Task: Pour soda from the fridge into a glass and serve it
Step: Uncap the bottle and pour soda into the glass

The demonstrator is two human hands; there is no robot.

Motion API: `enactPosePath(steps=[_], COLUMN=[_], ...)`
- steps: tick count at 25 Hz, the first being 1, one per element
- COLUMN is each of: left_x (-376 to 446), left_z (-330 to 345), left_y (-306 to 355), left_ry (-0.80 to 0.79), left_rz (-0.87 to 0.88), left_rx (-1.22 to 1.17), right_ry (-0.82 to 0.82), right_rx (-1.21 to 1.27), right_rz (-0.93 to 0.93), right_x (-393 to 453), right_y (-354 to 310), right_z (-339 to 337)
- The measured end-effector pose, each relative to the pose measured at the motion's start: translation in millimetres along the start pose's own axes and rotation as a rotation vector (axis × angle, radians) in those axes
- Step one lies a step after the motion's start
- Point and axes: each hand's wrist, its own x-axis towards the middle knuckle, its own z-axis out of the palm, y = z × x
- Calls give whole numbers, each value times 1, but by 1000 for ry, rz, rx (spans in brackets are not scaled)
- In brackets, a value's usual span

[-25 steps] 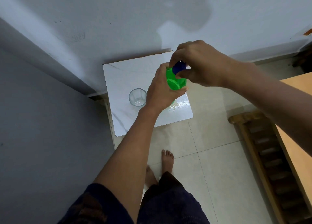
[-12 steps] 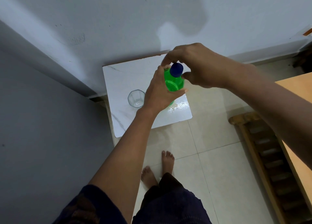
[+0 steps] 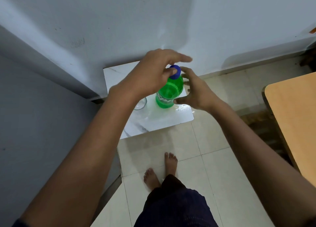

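A green soda bottle [image 3: 168, 94] with a blue cap [image 3: 176, 71] stands upright on a small white marble table [image 3: 153, 122]. My left hand [image 3: 153, 74] is at the bottle's neck with its thumb on the cap, while the forefinger points out past it. My right hand [image 3: 193, 91] hovers beside the bottle's right side, fingers apart and curled, the thumb close to the label. A clear glass [image 3: 141, 105] stands on the table left of the bottle, mostly hidden behind my left wrist.
The table sits against a white wall [image 3: 153, 21], with a grey fridge side [image 3: 34, 115] on the left. A wooden tabletop [image 3: 294, 113] and a slatted wooden bench are on the right. My bare feet [image 3: 160, 170] stand on the tiled floor.
My left hand has moved up from the bottle's body to its neck and cap. My right hand has left the cap and dropped to the bottle's right side, now open.
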Motion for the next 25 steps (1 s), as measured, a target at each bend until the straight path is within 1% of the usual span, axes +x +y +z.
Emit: enactPosePath(steps=[2, 6, 9, 11, 13, 15, 17, 20, 23, 25], left_x=[4, 2, 1, 0, -1, -1, 1, 0, -4, -11], left_z=[-3, -2, 0, 3, 3, 3, 2, 5, 10, 11], left_y=[-3, -8, -5, -2, 0, -2, -5, -9, -8, -4], left_ry=[-31, -77, -6, 25, -51, -110, -62, 49, 239, 375], left_rz=[-39, -59, -73, -80, -45, -8, -27, -75, -116, -170], left_rx=[101, 157, 207, 183, 134, 168, 187, 118, -1, -158], right_ry=[42, 108, 128, 135, 142, 151, 159, 181, 212, 231], right_rx=[52, 89, 100, 108, 133, 148, 144, 153, 192, 274], right_rz=[7, 0, -12, -15, -5, 5, 2, 7, 24, -2], right_x=[3, 4, 6, 7, 8, 8, 8, 10, 12, 12], right_y=[8, 15, 18, 20, 22, 25, 28, 35, 41, 43], right_z=[12, 26, 32, 34, 36, 37, 39, 46, 60, 68])
